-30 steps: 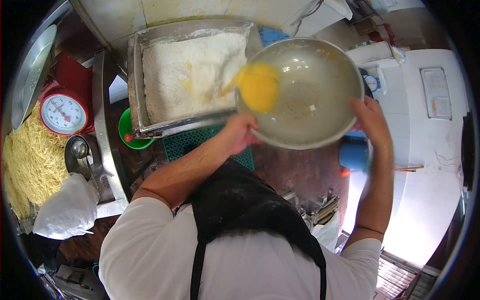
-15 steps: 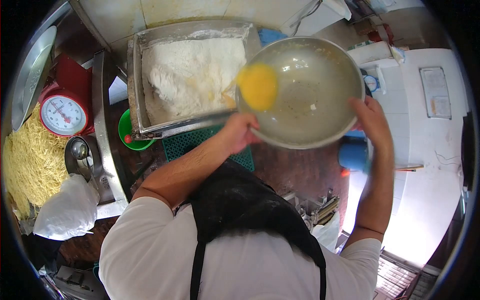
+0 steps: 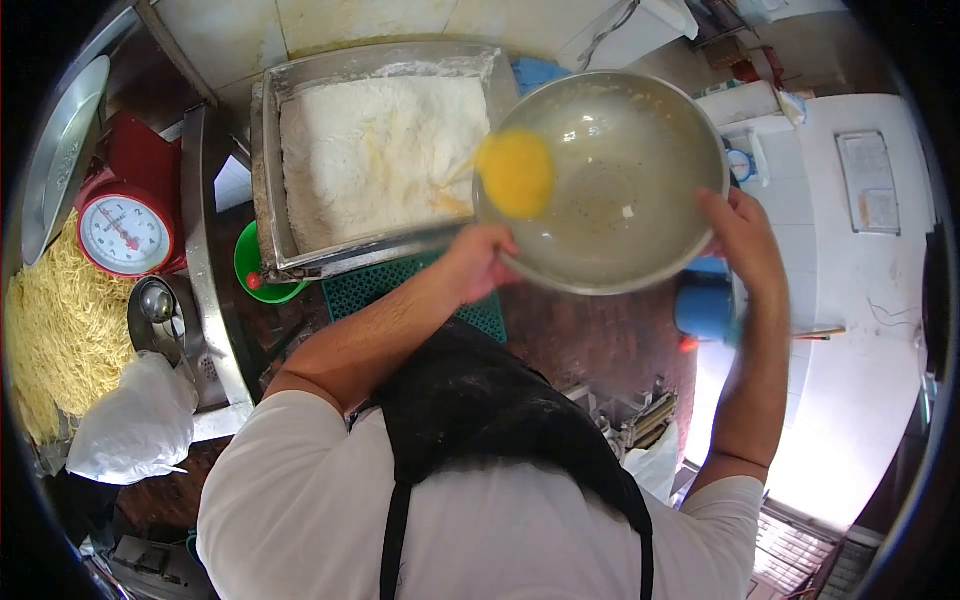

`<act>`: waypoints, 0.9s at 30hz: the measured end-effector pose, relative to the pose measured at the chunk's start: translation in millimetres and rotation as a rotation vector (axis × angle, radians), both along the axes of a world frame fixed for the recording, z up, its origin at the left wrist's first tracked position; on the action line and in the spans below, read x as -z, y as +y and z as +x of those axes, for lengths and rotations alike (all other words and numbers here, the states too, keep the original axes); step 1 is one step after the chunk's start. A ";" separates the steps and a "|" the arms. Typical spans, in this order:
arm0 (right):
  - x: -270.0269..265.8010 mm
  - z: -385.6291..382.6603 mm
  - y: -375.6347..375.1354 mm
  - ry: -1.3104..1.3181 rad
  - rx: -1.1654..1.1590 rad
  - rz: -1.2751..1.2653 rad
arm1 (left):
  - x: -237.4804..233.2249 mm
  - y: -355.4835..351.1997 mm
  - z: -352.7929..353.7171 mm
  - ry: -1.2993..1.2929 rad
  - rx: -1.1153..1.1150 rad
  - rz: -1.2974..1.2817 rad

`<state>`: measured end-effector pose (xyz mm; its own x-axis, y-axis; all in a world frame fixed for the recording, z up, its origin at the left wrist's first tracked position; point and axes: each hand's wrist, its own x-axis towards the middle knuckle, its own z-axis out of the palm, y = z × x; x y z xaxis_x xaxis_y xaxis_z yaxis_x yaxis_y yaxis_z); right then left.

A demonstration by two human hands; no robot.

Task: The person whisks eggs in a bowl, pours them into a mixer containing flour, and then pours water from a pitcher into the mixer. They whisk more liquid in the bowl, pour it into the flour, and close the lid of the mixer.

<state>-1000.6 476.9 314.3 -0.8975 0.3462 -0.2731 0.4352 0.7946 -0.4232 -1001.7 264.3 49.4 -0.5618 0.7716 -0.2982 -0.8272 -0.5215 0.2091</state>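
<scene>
A wide metal mixing bowl [image 3: 620, 240] is tilted to the left, held up between both hands. My left hand [image 3: 482, 262] grips its lower left rim, and my right hand [image 3: 738, 232] grips the right rim. Yellow liquid that looks like beaten egg [image 3: 516, 174] pools at the bowl's left side. A pale yellow stream [image 3: 458, 176] runs from that rim into white flour [image 3: 390, 150]. The flour fills a rectangular metal tub [image 3: 275, 210], where yellowish streaks show on its surface.
On the left stand a red dial scale [image 3: 130, 225], a heap of thin yellow noodles [image 3: 60, 340] and a plastic bag [image 3: 135, 420]. A green bowl [image 3: 255, 270] and a green crate [image 3: 400, 285] sit below the tub. A blue container [image 3: 704, 310] stands to the right.
The flour mound at the tub's left has flattened and the flour surface now lies more level, with more yellow at its lower right. My hands and the bowl have barely moved.
</scene>
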 end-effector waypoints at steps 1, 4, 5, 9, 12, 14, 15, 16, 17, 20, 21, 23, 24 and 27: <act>0.6 0.0 1.1 0.008 -0.011 -0.018 | -1.1 0.0 -0.5 0.005 -0.001 -0.014; -0.1 0.1 0.5 0.018 -0.024 -0.027 | -1.8 -0.9 -2.0 0.011 0.010 0.025; -0.7 0.0 0.2 0.019 -0.027 -0.018 | -2.9 -0.9 -2.1 0.011 0.010 0.025; -1.9 -0.4 0.3 0.028 -0.023 -0.015 | 0.4 1.4 -3.4 0.020 0.011 -0.013; -3.8 -0.5 -1.6 0.045 -0.017 0.007 | -2.4 1.7 -4.2 0.017 0.015 -0.005; -3.4 -1.0 1.2 0.034 -0.030 -0.021 | -3.8 1.9 -4.8 0.020 0.019 -0.004; -2.7 -0.8 1.8 0.034 -0.029 -0.021 | -2.8 2.2 -5.3 0.017 0.023 0.000; -1.6 -0.6 2.4 0.051 -0.027 -0.025 | -1.5 2.4 -6.0 0.014 0.027 0.003; -1.1 -0.4 2.7 0.068 -0.026 -0.029 | 1.0 3.1 -6.6 0.014 0.027 0.003; -3.8 -0.3 -0.2 0.060 -0.022 -0.017 | 4.8 4.9 -7.9 0.016 0.030 -0.004; -3.9 -0.3 0.6 0.061 -0.021 -0.018 | 3.5 4.8 -7.8 0.014 0.024 0.027; -3.9 -0.1 2.6 0.068 -0.047 -0.031 | 2.9 5.1 -8.1 0.014 0.019 0.059; -5.1 0.4 0.6 0.069 -0.046 -0.031 | 3.3 5.1 -8.6 0.015 0.019 0.063; -7.4 1.9 -4.4 0.077 -0.027 -0.012 | 8.6 6.6 -10.8 0.014 0.027 0.077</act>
<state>-998.7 472.5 321.8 -0.9251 0.3187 -0.2064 0.3793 0.8005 -0.4641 -1012.5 271.0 40.8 -0.5441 0.8070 -0.2295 -0.8385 -0.5139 0.1811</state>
